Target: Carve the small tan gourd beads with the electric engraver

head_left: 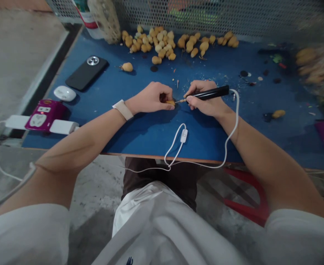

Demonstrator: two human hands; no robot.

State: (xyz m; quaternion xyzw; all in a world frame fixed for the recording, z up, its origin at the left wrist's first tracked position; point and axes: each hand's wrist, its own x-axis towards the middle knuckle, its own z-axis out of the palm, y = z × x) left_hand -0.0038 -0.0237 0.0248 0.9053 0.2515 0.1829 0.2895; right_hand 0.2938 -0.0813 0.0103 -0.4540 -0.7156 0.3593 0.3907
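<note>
My left hand (158, 96) is closed on a small yellow-brown gourd (169, 102), held just above the blue table. Most of that gourd is hidden by my fingers. Gripped like a pen, a black corded rotary tool (211, 92) sits in my right hand (203, 101). Its thin metal tip points left and reaches the gourd's right end; whether it touches is too small to tell. From the tool's back end a white cable (237, 110) loops down to an inline switch (184, 135) lying in front of my hands.
Many small gourds (162, 42) are heaped along the back by the perforated metal screen (219, 18). A single gourd (127, 67), a phone (87, 73), a white case (64, 93) and a purple power socket (44, 115) lie left. Another gourd (278, 113) lies right.
</note>
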